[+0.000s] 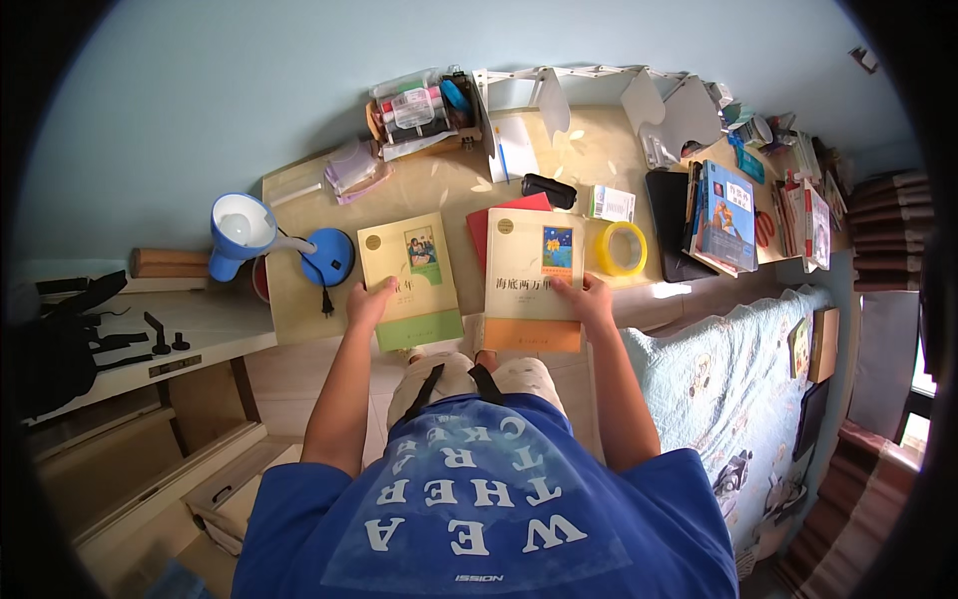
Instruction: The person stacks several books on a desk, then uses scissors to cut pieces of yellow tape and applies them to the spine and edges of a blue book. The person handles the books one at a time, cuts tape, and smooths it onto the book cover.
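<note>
My left hand (371,302) and right hand (587,299) each hold one closed book.
Thumbs over the covers, I have the green-banded book (411,280) at 11 o'clock and the orange-banded book (534,285) between 12 and 1. By my judgement, taking hold is done; opening or letting go of either is not. Beyond, on the worktop (599,150), yellow tape (621,271) sits at 1, and a red book (477,228) shows at 12, partly hidden.

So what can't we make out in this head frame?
Head view, left grip: most fingers hidden behind cream-and-green rectangular book.
Head view, right grip: most fingers hidden behind cream-and-orange rectangular book.
Head view, flat red rectangular item: lower part hidden behind cream-and-orange rectangular book.
Head view, black bag-like bundle: outer side lost in dark image edge.
</note>
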Demonstrator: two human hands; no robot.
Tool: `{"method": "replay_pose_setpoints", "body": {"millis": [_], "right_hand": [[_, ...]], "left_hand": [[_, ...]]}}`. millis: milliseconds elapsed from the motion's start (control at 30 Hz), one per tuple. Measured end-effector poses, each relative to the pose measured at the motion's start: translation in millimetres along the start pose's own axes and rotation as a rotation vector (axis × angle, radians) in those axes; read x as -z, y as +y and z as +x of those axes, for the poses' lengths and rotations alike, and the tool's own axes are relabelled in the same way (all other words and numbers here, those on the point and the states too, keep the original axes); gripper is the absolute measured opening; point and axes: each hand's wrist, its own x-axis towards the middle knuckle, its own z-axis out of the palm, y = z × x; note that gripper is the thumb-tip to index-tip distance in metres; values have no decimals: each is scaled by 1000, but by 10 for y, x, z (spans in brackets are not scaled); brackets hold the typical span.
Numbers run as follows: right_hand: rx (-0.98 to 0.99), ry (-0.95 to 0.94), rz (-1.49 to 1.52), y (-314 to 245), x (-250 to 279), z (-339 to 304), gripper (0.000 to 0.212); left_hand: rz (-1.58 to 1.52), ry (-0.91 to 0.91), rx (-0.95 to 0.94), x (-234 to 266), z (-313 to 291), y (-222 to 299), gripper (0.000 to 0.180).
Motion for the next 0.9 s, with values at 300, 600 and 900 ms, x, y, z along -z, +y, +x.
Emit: {"method": "replay_pose_setpoints", "body": {"millis": [300,600,900], "right_hand": [[166,209,-291,273,24,146,57],[189,329,-327,-300,-322,-397,60],[249,125,-61,-583,-820,-1142,50]], "left_hand": [[381,427,-479,-34,-334,182,41],[-211,-581,-223,-833,-820,339,52],[-499,-823,-121,-377,-1000,594,60]]}}
